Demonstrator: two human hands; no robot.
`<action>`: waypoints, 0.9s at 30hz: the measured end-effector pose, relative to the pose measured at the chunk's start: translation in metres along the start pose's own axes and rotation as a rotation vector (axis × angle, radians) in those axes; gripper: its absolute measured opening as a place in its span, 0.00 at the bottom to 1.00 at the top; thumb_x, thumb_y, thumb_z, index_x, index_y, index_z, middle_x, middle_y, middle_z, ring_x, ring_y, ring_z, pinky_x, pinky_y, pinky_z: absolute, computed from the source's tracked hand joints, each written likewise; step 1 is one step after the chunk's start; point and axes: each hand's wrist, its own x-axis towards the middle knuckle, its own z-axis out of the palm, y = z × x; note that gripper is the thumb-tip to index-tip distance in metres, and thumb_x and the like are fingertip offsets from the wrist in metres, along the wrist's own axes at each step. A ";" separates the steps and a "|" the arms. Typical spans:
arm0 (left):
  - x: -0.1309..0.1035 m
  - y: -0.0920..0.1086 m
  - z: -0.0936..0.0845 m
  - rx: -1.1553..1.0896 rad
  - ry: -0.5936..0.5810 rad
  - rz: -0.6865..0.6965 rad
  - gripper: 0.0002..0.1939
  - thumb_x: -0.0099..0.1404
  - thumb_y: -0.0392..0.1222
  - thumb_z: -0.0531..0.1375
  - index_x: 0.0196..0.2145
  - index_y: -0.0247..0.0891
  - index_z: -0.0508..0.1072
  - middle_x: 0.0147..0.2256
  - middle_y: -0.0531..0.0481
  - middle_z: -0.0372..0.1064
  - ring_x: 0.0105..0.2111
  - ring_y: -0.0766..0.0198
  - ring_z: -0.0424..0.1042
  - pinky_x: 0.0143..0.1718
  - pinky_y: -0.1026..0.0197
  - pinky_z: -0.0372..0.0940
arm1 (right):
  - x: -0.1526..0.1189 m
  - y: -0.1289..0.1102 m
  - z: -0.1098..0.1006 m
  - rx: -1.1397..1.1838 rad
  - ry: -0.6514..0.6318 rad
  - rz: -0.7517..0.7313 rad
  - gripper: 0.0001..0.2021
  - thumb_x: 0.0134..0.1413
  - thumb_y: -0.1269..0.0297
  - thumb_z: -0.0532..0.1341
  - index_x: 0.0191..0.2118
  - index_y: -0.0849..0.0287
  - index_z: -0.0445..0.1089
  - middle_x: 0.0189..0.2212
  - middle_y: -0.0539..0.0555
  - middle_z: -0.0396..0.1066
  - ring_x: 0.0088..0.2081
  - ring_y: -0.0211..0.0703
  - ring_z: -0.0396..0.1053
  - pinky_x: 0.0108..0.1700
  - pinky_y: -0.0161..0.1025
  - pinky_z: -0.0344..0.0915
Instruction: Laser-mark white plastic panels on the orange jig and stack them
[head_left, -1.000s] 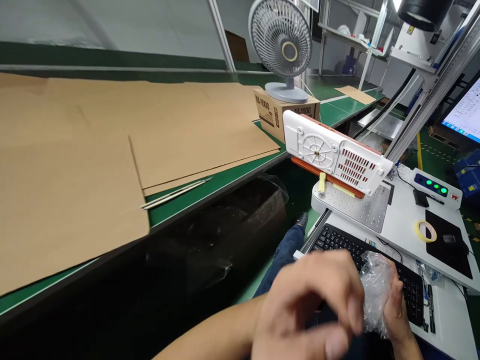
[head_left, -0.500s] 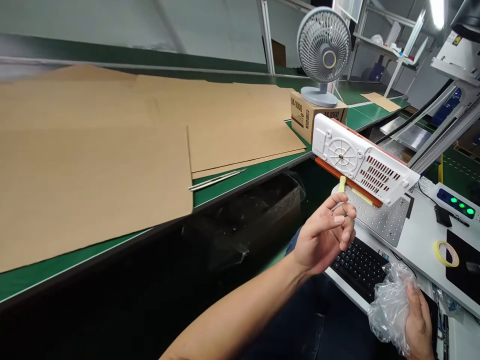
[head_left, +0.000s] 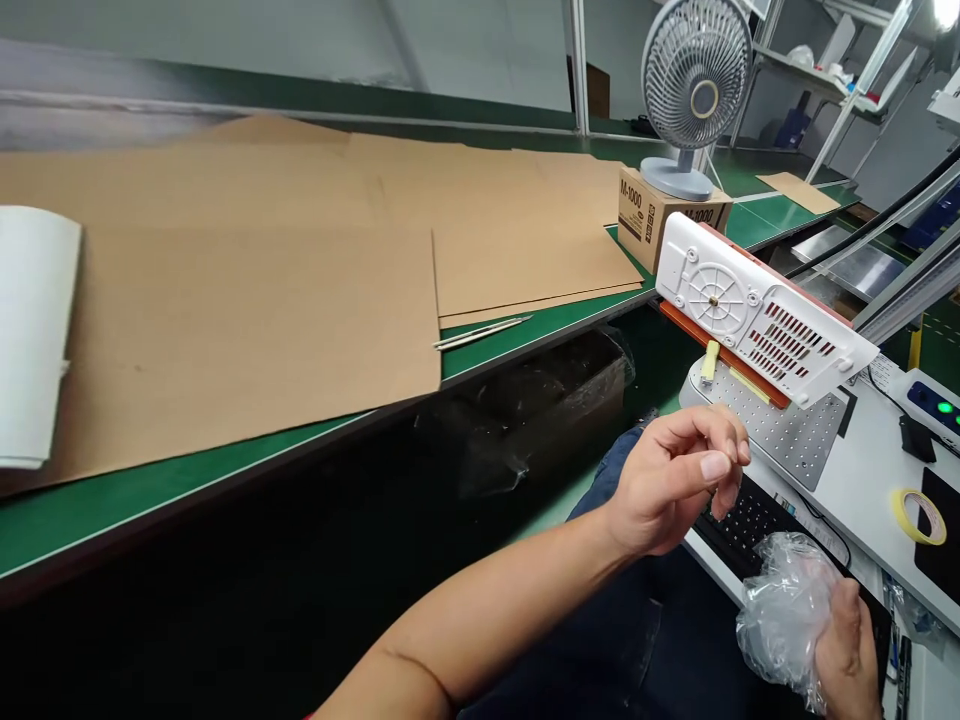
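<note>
My right hand (head_left: 849, 640) is closed around a crumpled clear plastic bag (head_left: 786, 610), near the front edge of the white desk. In mid-air above a black keyboard (head_left: 739, 528) is my left hand (head_left: 679, 475), empty, its fingers loosely bent and the thumb apart from the palm. Beyond it, a white plastic panel (head_left: 757, 310) with a round ribbed pattern and slotted vents stands tilted in an orange frame (head_left: 724, 358). A small yellow piece (head_left: 709, 360) sits at the frame's lower edge, above a perforated metal plate (head_left: 799, 430).
Large cardboard sheets (head_left: 262, 310) cover the green bench on the left, with a white paper stack (head_left: 30, 340) on them. A grey fan (head_left: 697, 90) stands on a carton (head_left: 652, 215). Yellow tape (head_left: 919, 517) lies at the right. A plastic-covered dark box (head_left: 555, 420) is below the bench.
The view has swung left, bringing the white paper stack into sight. My left hand has drawn back slightly from the panel and its fingers are more curled. My right hand still grips the bag.
</note>
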 end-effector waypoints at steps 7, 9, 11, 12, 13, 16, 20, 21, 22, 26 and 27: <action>-0.015 -0.006 0.010 0.120 -0.006 -0.027 0.07 0.64 0.42 0.75 0.33 0.37 0.84 0.34 0.50 0.71 0.22 0.71 0.69 0.23 0.65 0.62 | -0.020 -0.077 0.019 -0.331 -0.329 -0.541 0.20 0.78 0.51 0.62 0.34 0.57 0.78 0.41 0.56 0.79 0.38 0.44 0.77 0.40 0.38 0.72; -0.020 -0.008 0.013 0.229 0.024 -0.013 0.08 0.62 0.43 0.77 0.33 0.37 0.85 0.37 0.47 0.74 0.27 0.68 0.72 0.29 0.62 0.68 | -0.025 -0.102 0.027 -0.420 -0.288 -0.734 0.08 0.73 0.58 0.69 0.41 0.55 0.79 0.45 0.55 0.79 0.45 0.46 0.78 0.49 0.39 0.74; -0.026 -0.011 0.016 0.341 0.055 0.020 0.08 0.60 0.44 0.78 0.32 0.39 0.86 0.42 0.42 0.77 0.37 0.60 0.76 0.41 0.57 0.73 | -0.030 -0.120 0.033 -0.441 -0.233 -0.856 0.08 0.70 0.65 0.71 0.52 0.54 0.78 0.46 0.53 0.80 0.47 0.45 0.79 0.53 0.40 0.75; -0.028 -0.011 0.017 0.381 0.067 0.032 0.09 0.60 0.45 0.79 0.31 0.39 0.86 0.45 0.41 0.78 0.43 0.56 0.77 0.47 0.54 0.73 | -0.032 -0.126 0.036 -0.437 -0.230 -0.903 0.10 0.70 0.68 0.70 0.54 0.54 0.77 0.46 0.52 0.80 0.47 0.44 0.80 0.53 0.39 0.76; -0.031 -0.012 0.019 0.405 0.077 0.037 0.09 0.59 0.45 0.79 0.31 0.40 0.87 0.46 0.40 0.79 0.48 0.52 0.77 0.51 0.52 0.73 | -0.033 -0.131 0.038 -0.432 -0.234 -0.943 0.10 0.70 0.71 0.68 0.54 0.53 0.77 0.45 0.51 0.81 0.46 0.42 0.80 0.52 0.38 0.76; -0.036 -0.014 0.026 0.434 0.106 0.016 0.08 0.60 0.46 0.79 0.31 0.42 0.87 0.45 0.40 0.79 0.57 0.45 0.74 0.58 0.47 0.71 | -0.038 -0.142 0.043 -0.436 -0.225 -1.008 0.10 0.72 0.74 0.67 0.53 0.54 0.78 0.44 0.49 0.82 0.42 0.37 0.81 0.49 0.33 0.76; -0.038 -0.016 0.033 0.454 0.107 -0.018 0.07 0.61 0.45 0.79 0.31 0.42 0.88 0.46 0.40 0.80 0.59 0.45 0.74 0.62 0.45 0.69 | -0.044 -0.149 0.048 -0.436 -0.166 -1.024 0.09 0.73 0.72 0.67 0.54 0.54 0.78 0.42 0.47 0.83 0.38 0.35 0.79 0.46 0.32 0.76; -0.038 -0.016 0.034 0.457 0.104 -0.020 0.07 0.61 0.44 0.79 0.31 0.42 0.88 0.46 0.40 0.80 0.59 0.45 0.74 0.63 0.45 0.69 | -0.045 -0.150 0.049 -0.433 -0.148 -1.026 0.09 0.73 0.72 0.67 0.53 0.54 0.78 0.41 0.47 0.82 0.37 0.35 0.79 0.45 0.31 0.76; -0.038 -0.016 0.035 0.461 0.102 -0.021 0.07 0.61 0.44 0.79 0.31 0.42 0.88 0.46 0.40 0.80 0.59 0.45 0.74 0.63 0.45 0.69 | -0.046 -0.150 0.049 -0.430 -0.133 -1.020 0.09 0.73 0.71 0.68 0.53 0.54 0.78 0.40 0.47 0.82 0.36 0.34 0.78 0.44 0.31 0.76; -0.037 -0.016 0.037 0.479 0.096 -0.019 0.08 0.62 0.46 0.79 0.31 0.41 0.87 0.47 0.40 0.80 0.57 0.46 0.76 0.62 0.44 0.71 | -0.049 -0.148 0.047 -0.336 -0.140 -0.872 0.05 0.72 0.67 0.69 0.49 0.54 0.80 0.35 0.46 0.80 0.32 0.35 0.76 0.38 0.32 0.74; -0.037 -0.015 0.037 0.480 0.084 -0.020 0.08 0.62 0.46 0.79 0.31 0.41 0.87 0.46 0.40 0.80 0.57 0.46 0.76 0.61 0.45 0.71 | -0.049 -0.147 0.047 -0.281 -0.166 -0.808 0.04 0.72 0.65 0.69 0.48 0.54 0.80 0.34 0.47 0.80 0.32 0.36 0.76 0.37 0.33 0.73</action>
